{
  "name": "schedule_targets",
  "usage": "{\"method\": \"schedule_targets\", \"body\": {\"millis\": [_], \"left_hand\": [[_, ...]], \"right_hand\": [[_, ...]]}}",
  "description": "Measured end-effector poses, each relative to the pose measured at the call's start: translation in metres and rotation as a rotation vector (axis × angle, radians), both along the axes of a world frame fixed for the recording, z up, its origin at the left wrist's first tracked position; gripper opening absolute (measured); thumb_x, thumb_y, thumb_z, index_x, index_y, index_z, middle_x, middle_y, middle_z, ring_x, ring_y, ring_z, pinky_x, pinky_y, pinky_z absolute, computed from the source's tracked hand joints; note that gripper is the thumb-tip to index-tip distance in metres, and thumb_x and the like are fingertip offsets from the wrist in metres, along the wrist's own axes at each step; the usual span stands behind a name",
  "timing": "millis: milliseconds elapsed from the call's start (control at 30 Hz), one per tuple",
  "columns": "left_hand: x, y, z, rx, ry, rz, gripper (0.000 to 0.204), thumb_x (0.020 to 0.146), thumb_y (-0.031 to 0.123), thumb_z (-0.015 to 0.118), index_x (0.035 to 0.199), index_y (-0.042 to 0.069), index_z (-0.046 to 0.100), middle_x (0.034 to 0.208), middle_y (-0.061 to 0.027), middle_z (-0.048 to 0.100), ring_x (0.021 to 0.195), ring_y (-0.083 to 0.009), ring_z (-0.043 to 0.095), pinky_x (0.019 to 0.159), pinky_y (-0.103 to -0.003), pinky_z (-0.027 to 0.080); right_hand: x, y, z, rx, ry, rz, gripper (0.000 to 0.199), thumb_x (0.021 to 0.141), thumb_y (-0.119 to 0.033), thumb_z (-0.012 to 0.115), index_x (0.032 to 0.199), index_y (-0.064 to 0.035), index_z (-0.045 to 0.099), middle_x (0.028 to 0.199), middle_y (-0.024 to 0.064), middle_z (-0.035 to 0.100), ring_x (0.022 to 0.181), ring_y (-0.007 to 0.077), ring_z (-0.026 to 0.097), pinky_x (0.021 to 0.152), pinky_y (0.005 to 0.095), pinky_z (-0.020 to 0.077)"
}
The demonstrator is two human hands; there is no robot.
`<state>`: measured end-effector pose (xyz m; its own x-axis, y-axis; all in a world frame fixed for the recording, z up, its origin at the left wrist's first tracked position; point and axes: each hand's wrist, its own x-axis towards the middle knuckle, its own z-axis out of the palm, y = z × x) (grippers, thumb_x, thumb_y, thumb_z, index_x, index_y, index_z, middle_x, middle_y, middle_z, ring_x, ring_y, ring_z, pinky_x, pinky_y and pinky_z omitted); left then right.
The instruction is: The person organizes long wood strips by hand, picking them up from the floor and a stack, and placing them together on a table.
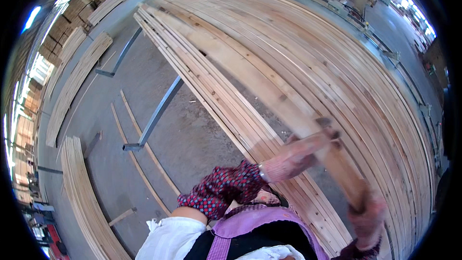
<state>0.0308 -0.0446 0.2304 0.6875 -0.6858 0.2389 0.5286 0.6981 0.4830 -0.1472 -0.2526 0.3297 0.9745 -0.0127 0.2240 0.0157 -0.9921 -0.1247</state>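
A long wooden board, smeared by motion, runs from near my body toward the far left. My left hand, in a pinkish work glove, reaches across it with its fingers bent over the board. Lower right, my right hand, gloved too and blurred, is closed round the board's near end. To the right lies a wide layer of long boards side by side. A narrower row of wooden strips lies to the left, passing under my left forearm, with a gap between it and the held board.
Metal support bars stick out leftward from under the strips. Two thin strips and a stack of boards lie on the concrete floor at left. More board stacks stand farther off. A metal frame borders the far right.
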Motion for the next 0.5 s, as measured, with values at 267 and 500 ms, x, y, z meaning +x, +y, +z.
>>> {"method": "schedule_targets", "body": {"millis": [267,500], "left_hand": [[0.029,-0.021,0.182,-0.243,-0.227,-0.339,0.061,0.082,0.020,0.070,0.134,0.012,0.039,0.139,-0.0055,0.045,0.128,-0.0246,0.045,0.097,-0.044,0.045],[0.043,0.049,0.220,-0.306,-0.347,-0.213,0.038,0.085,0.016,0.061,0.119,0.012,0.045,0.124,-0.0060,0.050,0.116,-0.0243,0.051,0.091,-0.042,0.047]], "right_hand": [[-0.014,-0.066,0.115,-0.434,-0.211,-0.082,0.057,0.084,-0.012,0.063,0.140,-0.0069,0.049,0.139,0.0170,0.053,0.125,0.0294,0.054,0.102,0.0488,0.0451],[0.050,-0.051,0.114,-0.406,-0.145,0.146,0.056,0.085,-0.014,0.064,0.139,-0.0083,0.050,0.138,0.0156,0.054,0.125,0.0287,0.054,0.103,0.0465,0.0447]]}}
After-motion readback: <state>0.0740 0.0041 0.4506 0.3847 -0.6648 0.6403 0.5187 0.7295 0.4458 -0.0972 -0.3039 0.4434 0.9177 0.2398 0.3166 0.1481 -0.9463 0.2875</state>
